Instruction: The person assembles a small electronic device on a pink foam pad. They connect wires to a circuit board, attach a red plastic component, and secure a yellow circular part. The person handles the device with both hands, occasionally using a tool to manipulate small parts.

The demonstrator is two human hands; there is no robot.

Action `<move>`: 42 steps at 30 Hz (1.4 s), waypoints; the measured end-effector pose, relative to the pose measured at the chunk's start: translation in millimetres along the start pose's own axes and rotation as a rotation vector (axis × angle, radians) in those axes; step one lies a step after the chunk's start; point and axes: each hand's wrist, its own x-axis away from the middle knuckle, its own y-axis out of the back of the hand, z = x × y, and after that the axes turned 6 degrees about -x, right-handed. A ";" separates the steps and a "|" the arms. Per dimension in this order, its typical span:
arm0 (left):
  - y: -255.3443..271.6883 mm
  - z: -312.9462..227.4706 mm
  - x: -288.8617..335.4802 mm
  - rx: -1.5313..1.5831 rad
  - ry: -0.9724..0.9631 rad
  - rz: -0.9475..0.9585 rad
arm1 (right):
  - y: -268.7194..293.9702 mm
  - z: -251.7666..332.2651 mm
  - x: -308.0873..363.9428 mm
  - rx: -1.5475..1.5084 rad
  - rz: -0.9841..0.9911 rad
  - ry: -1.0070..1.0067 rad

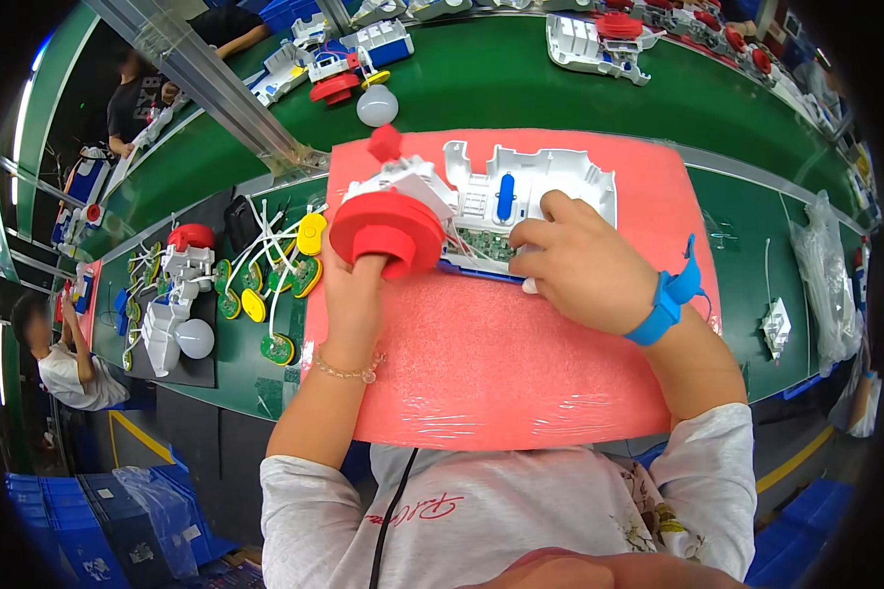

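Note:
My left hand (352, 304) is closed around a white plastic assembly with a red round funnel-like part (388, 231), tilted over the left of the pink foam mat (501, 383). Beside it on the mat lies an open white plastic housing (560, 172). Inside the housing show a blue oblong piece (506, 196) and a green circuit board (483, 243), with thin wires running toward the red-and-white assembly. Over the housing's near right part, my right hand (584, 265) has its fingers curled in a pinch. What they grip is hidden; a small white tip shows below them.
Left of the mat lie several green and yellow round boards (277, 348) with white cables, and another red-and-white assembly (189, 255). More housings (599, 44) stand on the green conveyor (481, 88) beyond. A metal post (206, 74) rises at far left; clear plastic bags (827, 285) lie right.

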 end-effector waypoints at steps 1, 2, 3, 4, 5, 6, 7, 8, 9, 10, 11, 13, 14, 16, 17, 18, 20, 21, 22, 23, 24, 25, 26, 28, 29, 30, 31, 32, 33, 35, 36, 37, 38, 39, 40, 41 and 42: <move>-1.9 -1.2 -0.7 -0.072 -0.091 0.030 | -0.9 -0.9 1.2 -0.013 -0.014 0.008; -4.9 -3.8 -1.0 -0.144 -0.183 0.062 | 1.2 -2.0 2.5 -0.048 0.004 0.018; -5.6 -5.2 0.7 -0.220 -0.274 0.082 | 3.5 -3.0 2.4 -0.089 0.026 0.038; -9.4 -3.6 1.3 -0.130 -0.171 0.056 | 4.8 -4.0 2.2 -0.129 0.047 0.058; -9.2 -2.5 -0.6 -0.052 -0.081 0.049 | 4.4 -4.8 1.8 -0.135 0.051 0.063; -9.9 0.7 -3.2 0.033 0.012 0.044 | 4.3 -5.8 2.9 -0.138 0.059 0.063; -10.6 3.2 -4.9 0.117 0.103 0.039 | 4.3 -6.4 3.3 -0.140 0.067 0.063; -14.3 2.9 -4.6 0.197 0.112 0.004 | 6.1 -6.2 3.1 -0.147 0.061 0.045; -13.5 2.6 -4.5 0.234 0.150 -0.016 | 8.3 -6.4 2.7 -0.156 0.054 0.026; -11.5 2.2 -4.2 0.271 0.187 -0.037 | 8.7 -6.9 1.8 -0.166 0.048 0.008; -8.6 2.5 -3.9 0.307 0.223 -0.060 | 7.1 -8.1 0.5 -0.165 -0.006 0.029; -4.4 6.5 -2.8 0.362 0.236 -0.040 | 6.7 -8.7 -2.1 -0.153 -0.106 0.065; -3.0 8.1 -1.4 0.373 0.234 -0.027 | 5.9 -8.1 -4.5 -0.216 -0.097 0.017; -2.5 9.4 0.4 0.385 0.223 -0.021 | 4.9 -6.7 -12.3 -0.337 -0.082 -0.072; -4.1 8.2 1.5 0.383 0.220 -0.026 | 3.8 -4.0 -18.2 -0.318 -0.043 -0.108; -5.4 7.6 2.6 0.381 0.222 -0.028 | 2.1 0.6 -24.3 -0.300 -0.006 -0.149; -5.5 8.3 2.2 0.377 0.211 -0.026 | -2.7 8.0 -36.0 -0.230 0.078 -0.193; -5.7 8.4 1.6 0.376 0.205 -0.021 | -5.4 10.0 -41.7 -0.175 0.122 -0.197; -5.5 8.3 2.3 0.375 0.202 -0.011 | -7.7 10.7 -46.2 -0.120 0.166 -0.201; -5.4 8.3 3.6 0.375 0.200 0.001 | -10.0 9.8 -49.5 -0.115 0.233 -0.217; -4.6 7.2 4.2 0.374 0.192 0.010 | -11.8 8.3 -54.3 -0.107 0.297 -0.227; -4.7 6.2 4.5 0.382 0.190 0.009 | -11.7 6.1 -58.1 -0.099 0.361 -0.239; -5.6 5.1 4.8 0.391 0.189 0.010 | -5.1 3.4 -60.2 -0.302 0.399 -0.339; -5.8 4.5 4.6 0.393 0.197 0.002 | 12.3 -5.0 -61.7 -0.713 0.465 -0.535; -7.0 4.3 4.1 0.387 0.208 -0.002 | 16.0 -10.9 -60.8 -0.828 0.459 -0.561; -6.4 4.5 4.2 0.381 0.219 -0.007 | 18.6 -16.0 -61.2 -0.943 0.454 -0.586; -5.3 4.7 4.7 0.383 0.221 -0.006 | 20.7 -19.5 -62.6 -1.058 0.446 -0.610; -3.7 4.9 5.2 0.386 0.222 -0.004 | 22.6 -20.9 -64.6 -0.999 0.501 -0.572; -3.7 5.1 5.1 0.385 0.225 0.002 | 26.3 -19.8 -64.7 -0.921 0.531 -0.558; -4.5 5.2 5.0 0.387 0.212 0.012 | 35.9 -13.9 -67.8 -0.765 0.589 -0.528; -3.8 4.5 5.1 0.381 0.203 0.012 | 36.7 -8.6 -71.6 -0.662 0.612 -0.525; -3.9 4.2 5.7 0.369 0.189 0.007 | 36.2 -1.3 -75.5 -0.558 0.634 -0.519; -4.1 3.9 6.7 0.358 0.175 0.002 | 35.3 3.2 -77.0 -0.454 0.654 -0.513; -6.3 2.2 6.7 0.352 0.161 0.013 | 31.3 3.7 -72.3 -0.339 0.587 -0.428; -5.4 2.0 7.2 0.343 0.153 0.019 | 16.4 -0.4 -67.7 -0.233 0.526 -0.332; -4.1 2.0 7.2 0.334 0.145 0.026 | 5.2 -2.6 -63.9 -0.128 0.463 -0.235; -3.4 2.1 7.5 0.327 0.140 0.036 | -0.6 1.1 -61.9 -0.124 0.389 -0.239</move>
